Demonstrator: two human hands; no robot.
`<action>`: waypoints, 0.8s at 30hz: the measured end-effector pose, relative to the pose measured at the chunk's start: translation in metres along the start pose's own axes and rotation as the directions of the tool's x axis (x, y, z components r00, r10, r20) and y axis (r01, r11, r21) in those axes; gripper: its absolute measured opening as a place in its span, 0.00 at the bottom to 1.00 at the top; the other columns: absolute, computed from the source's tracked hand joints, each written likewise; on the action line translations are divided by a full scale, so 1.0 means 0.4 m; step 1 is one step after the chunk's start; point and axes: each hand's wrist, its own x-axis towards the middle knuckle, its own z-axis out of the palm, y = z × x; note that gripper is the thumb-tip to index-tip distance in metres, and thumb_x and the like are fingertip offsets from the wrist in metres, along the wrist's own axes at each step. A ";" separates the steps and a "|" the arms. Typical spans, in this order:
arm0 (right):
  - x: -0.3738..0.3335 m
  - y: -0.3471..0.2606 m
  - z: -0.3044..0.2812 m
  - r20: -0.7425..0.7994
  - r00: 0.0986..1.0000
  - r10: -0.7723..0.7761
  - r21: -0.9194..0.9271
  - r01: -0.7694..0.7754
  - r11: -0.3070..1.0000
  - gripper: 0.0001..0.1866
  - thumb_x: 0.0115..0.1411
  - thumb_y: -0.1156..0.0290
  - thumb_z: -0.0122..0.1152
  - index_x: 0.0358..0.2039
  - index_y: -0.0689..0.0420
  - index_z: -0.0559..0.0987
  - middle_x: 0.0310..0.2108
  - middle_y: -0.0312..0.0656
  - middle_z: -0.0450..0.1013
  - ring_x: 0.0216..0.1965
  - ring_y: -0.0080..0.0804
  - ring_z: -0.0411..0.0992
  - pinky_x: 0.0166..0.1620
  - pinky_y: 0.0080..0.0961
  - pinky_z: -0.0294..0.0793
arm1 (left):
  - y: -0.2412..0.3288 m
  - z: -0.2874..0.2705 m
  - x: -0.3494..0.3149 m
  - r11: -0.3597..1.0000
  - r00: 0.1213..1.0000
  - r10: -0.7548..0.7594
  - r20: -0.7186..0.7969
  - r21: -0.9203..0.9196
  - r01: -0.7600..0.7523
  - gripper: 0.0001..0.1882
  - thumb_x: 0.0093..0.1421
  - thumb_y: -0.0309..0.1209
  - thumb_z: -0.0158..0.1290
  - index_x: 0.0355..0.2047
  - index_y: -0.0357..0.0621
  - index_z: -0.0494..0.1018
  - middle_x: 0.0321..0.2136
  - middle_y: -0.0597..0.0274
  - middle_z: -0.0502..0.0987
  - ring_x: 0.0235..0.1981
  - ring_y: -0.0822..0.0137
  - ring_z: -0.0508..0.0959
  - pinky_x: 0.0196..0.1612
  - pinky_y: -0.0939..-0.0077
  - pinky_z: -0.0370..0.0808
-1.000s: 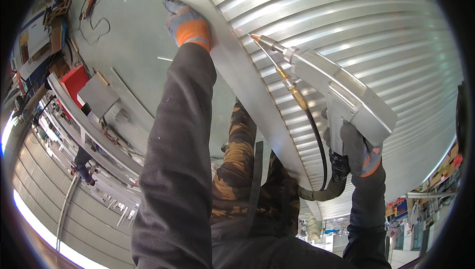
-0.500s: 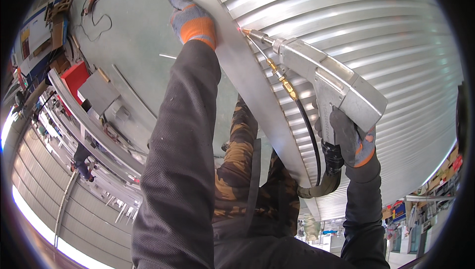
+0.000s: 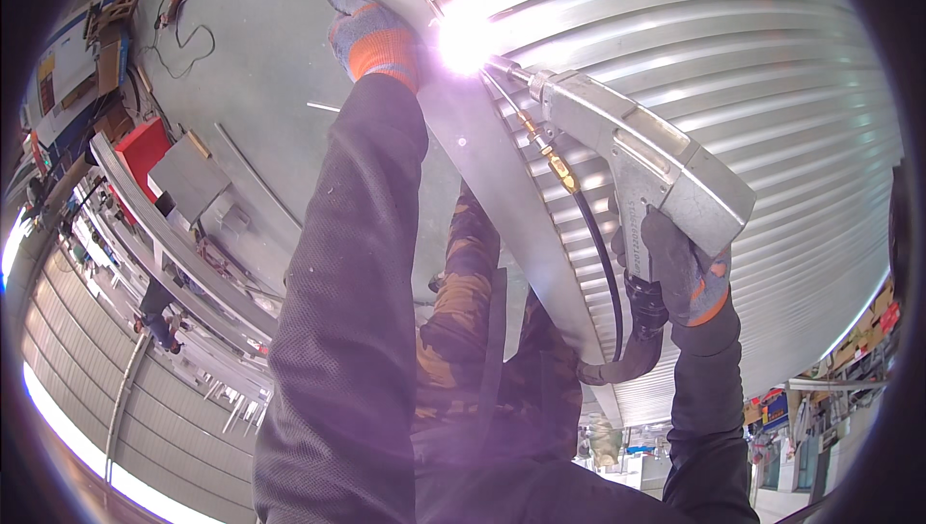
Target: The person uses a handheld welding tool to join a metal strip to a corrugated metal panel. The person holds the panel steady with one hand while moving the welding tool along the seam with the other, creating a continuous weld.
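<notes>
My right hand (image 3: pixel 681 268), in a grey and orange work glove, is wrapped round the handle of a silver handheld welding gun (image 3: pixel 656 153). A thin wire feed tube with brass fittings (image 3: pixel 550 156) runs beside its nozzle. At the tip a glaring white-violet light (image 3: pixel 465 42) hides the contact spot, on the seam between a flat metal bar (image 3: pixel 506 201) and a ribbed metal panel (image 3: pixel 752 109). My left hand (image 3: pixel 378 42), gloved alike, grips the bar's left edge close to the glare; some of its fingers are hidden.
A black hose (image 3: pixel 610 273) curves down from the gun past my legs. Long metal profiles (image 3: pixel 164 244) and a red box (image 3: pixel 141 150) stand at the left. Cables (image 3: pixel 183 56) lie on the floor farther off. Another person (image 3: pixel 159 312) is at the far left.
A bright welding light has flared at the gun's tip, where only a small red glow showed before. Both hands stay in nearly the same place.
</notes>
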 end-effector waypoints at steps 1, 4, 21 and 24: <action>-0.001 -0.002 0.004 0.003 0.999 -0.051 -0.096 0.051 0.994 0.23 0.67 0.68 0.61 0.57 0.66 0.72 0.41 0.51 0.77 0.31 0.36 0.78 0.30 0.27 0.78 | -0.010 0.002 -0.003 0.999 1.000 0.015 -0.011 0.049 -0.014 0.17 0.67 0.47 0.51 0.45 0.51 0.81 0.33 0.68 0.83 0.36 0.66 0.84 0.38 0.69 0.77; -0.013 -0.017 0.009 -0.025 0.995 -0.091 -0.167 0.086 0.982 0.21 0.68 0.69 0.60 0.57 0.66 0.72 0.39 0.50 0.78 0.30 0.36 0.78 0.31 0.27 0.79 | -0.013 0.002 0.002 0.997 1.000 0.012 0.011 0.078 -0.013 0.19 0.69 0.47 0.49 0.48 0.50 0.80 0.35 0.68 0.83 0.36 0.66 0.84 0.39 0.69 0.77; -0.029 -0.024 0.026 -0.071 0.995 -0.066 -0.125 0.057 0.991 0.17 0.69 0.70 0.58 0.55 0.64 0.73 0.34 0.48 0.79 0.29 0.33 0.78 0.29 0.26 0.77 | -0.019 -0.057 -0.051 0.049 0.871 -0.380 0.311 -0.934 0.355 0.28 0.71 0.53 0.42 0.52 0.43 0.78 0.40 0.55 0.84 0.39 0.55 0.83 0.43 0.63 0.77; -0.036 0.002 0.008 -0.095 0.990 -0.103 -0.170 0.086 0.982 0.19 0.70 0.68 0.58 0.56 0.65 0.73 0.36 0.48 0.79 0.30 0.33 0.78 0.31 0.26 0.78 | -0.006 -0.166 -0.117 -0.363 0.822 -0.351 0.448 -0.875 0.322 0.30 0.71 0.55 0.40 0.51 0.41 0.78 0.40 0.52 0.84 0.39 0.51 0.83 0.43 0.61 0.77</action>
